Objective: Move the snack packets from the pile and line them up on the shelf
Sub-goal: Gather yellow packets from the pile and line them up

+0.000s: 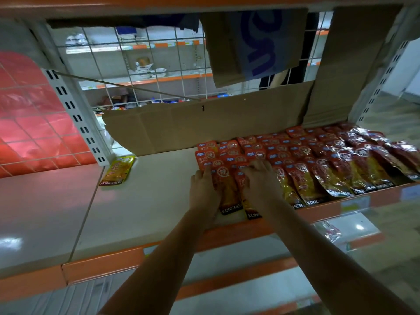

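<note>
Beige shelf [147, 201] | red packets [318, 160] in rows | left hand [204, 194], right hand [261, 180] flat, fingers straight

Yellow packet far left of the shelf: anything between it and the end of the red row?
Nothing visible. Bare shelf separates the yellow packet from the red packets, where the left hand and right hand rest.

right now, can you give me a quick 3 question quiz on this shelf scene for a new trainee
1. True or false: both hands rest on the red packets.
2. Which colour is the lone packet at the shelf's left end? A) yellow B) blue C) green
3. What stands behind the packet rows?

Key:
1. True: the left hand and right hand lie flat on the red packets.
2. A: the yellow packet.
3. A cardboard sheet on the shelf.
</note>
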The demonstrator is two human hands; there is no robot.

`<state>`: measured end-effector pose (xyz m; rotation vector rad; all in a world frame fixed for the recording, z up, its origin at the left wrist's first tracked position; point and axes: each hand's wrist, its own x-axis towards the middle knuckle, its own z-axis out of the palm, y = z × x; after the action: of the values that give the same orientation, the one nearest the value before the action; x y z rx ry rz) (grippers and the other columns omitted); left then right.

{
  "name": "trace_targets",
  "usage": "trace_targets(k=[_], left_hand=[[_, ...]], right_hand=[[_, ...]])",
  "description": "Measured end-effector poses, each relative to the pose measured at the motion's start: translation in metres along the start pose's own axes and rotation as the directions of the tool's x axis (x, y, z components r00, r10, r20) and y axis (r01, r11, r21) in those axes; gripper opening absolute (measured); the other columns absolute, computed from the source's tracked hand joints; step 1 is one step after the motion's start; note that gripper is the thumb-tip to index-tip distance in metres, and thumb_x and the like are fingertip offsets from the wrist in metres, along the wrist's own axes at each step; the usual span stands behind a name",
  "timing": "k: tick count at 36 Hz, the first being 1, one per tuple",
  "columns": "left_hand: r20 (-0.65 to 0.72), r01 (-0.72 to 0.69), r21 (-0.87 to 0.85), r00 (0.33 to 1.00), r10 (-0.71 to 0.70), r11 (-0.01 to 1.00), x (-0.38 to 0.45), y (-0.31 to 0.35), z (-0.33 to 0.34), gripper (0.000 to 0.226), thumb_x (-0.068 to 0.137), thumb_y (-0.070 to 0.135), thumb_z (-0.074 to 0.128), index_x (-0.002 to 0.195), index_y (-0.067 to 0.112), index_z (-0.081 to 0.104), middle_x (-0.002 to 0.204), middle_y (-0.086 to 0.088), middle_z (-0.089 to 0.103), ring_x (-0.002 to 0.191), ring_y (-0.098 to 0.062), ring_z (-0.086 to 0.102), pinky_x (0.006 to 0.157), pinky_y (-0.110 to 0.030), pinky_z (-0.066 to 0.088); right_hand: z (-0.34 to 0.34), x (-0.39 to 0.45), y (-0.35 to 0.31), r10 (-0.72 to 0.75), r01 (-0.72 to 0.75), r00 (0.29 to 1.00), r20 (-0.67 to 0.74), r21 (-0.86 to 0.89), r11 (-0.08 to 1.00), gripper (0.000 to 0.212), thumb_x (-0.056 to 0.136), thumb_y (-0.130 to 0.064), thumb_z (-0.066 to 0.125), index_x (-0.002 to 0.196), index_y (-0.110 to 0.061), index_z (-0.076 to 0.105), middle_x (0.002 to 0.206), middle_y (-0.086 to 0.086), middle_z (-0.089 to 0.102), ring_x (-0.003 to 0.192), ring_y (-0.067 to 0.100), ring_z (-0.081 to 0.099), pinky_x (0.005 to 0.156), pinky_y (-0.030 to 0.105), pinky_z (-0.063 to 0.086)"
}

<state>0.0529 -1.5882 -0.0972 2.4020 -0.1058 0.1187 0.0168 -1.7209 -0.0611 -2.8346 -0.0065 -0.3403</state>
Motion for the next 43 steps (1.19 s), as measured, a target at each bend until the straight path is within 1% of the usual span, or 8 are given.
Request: trace_targets(k=[8,15,18,22,27,36,39,43], left_hand=[[0.026,-0.140,0.275,0.990,0.138,0.951,-0.001,-0.003,-0.003,0.051,0.095,0.039,0.046,0.142,0.021,0.035,0.142,-0.005,0.033,0.126,-0.024,0.032,0.104,-0.036,0.033],[-0.006,-0.160,0.350,0.985,0.172,0.923,-0.006,-0.009,-0.027,0.050,0.096,0.036,0.043,0.142,0.019,0.033,0.144,-0.005,0.034,0.130,-0.024,0.030,0.105,-0.035,0.030],[-0.044,-0.160,0.406,0.980,0.194,0.900,-0.015,-0.024,-0.048,0.051,0.097,0.040,0.039,0.143,0.019,0.033,0.147,-0.005,0.032,0.134,-0.024,0.027,0.105,-0.035,0.029],[-0.091,-0.145,0.442,0.975,0.205,0.885,-0.025,-0.057,-0.083,0.049,0.097,0.038,0.042,0.141,0.016,0.038,0.142,-0.008,0.039,0.129,-0.028,0.034,0.100,-0.038,0.033],[-0.192,-0.134,0.383,0.956,0.221,0.914,-0.041,-0.110,-0.132,0.038,0.078,0.026,0.059,0.107,0.003,0.066,0.099,-0.019,0.064,0.090,-0.042,0.060,0.069,-0.045,0.051],[-0.278,-0.069,0.482,0.933,0.227,0.873,-0.088,-0.236,-0.263,0.033,0.075,0.024,0.060,0.100,0.004,0.068,0.090,-0.017,0.067,0.077,-0.038,0.063,0.060,-0.040,0.052],[-0.297,-0.062,0.520,0.922,0.248,0.852,-0.107,-0.283,-0.312,0.039,0.076,0.030,0.048,0.096,0.004,0.069,0.085,-0.016,0.067,0.071,-0.037,0.063,0.053,-0.037,0.051],[-0.333,-0.020,0.541,0.913,0.235,0.841,-0.140,-0.338,-0.368,0.038,0.077,0.029,0.049,0.098,0.004,0.069,0.087,-0.016,0.068,0.073,-0.037,0.064,0.055,-0.039,0.053]], right_hand=[[0.006,-0.007,-0.011,-0.048,0.048,0.999,-0.011,0.061,0.997,0.034,0.086,-0.010,0.054,0.120,-0.006,0.060,0.122,0.012,0.048,0.116,0.029,0.040,0.097,0.039,0.039],[0.011,-0.005,-0.029,-0.086,0.085,0.996,0.019,0.021,0.996,0.043,0.086,-0.016,0.057,0.129,-0.012,0.055,0.128,0.009,0.046,0.121,0.029,0.038,0.103,0.038,0.034],[0.018,-0.001,-0.051,-0.118,0.118,0.993,-0.014,0.033,0.992,0.035,0.084,-0.017,0.055,0.117,-0.007,0.062,0.120,0.014,0.052,0.114,0.035,0.046,0.094,0.042,0.040],[0.028,0.000,-0.091,-0.176,0.174,0.983,0.061,0.034,0.984,0.044,0.089,-0.013,0.050,0.133,-0.014,0.051,0.131,0.007,0.044,0.124,0.027,0.037,0.101,0.034,0.034],[0.047,-0.001,-0.158,-0.259,0.258,0.966,0.005,0.065,0.964,0.042,0.084,-0.005,0.051,0.125,-0.010,0.058,0.121,0.010,0.053,0.115,0.031,0.046,0.095,0.037,0.040],[0.091,-0.026,-0.322,-0.323,0.324,0.946,-0.034,0.167,0.931,0.041,0.062,-0.010,0.047,0.094,-0.006,0.072,0.088,0.016,0.064,0.080,0.039,0.061,0.067,0.040,0.054],[0.106,-0.043,-0.387,-0.347,0.352,0.936,-0.059,0.185,0.918,0.037,0.066,-0.005,0.052,0.097,-0.004,0.071,0.089,0.017,0.062,0.082,0.040,0.060,0.072,0.041,0.054],[0.120,-0.067,-0.471,-0.403,0.404,0.914,-0.044,0.166,0.900,0.039,0.081,-0.004,0.053,0.119,-0.008,0.063,0.114,0.013,0.059,0.106,0.032,0.052,0.090,0.035,0.043]])
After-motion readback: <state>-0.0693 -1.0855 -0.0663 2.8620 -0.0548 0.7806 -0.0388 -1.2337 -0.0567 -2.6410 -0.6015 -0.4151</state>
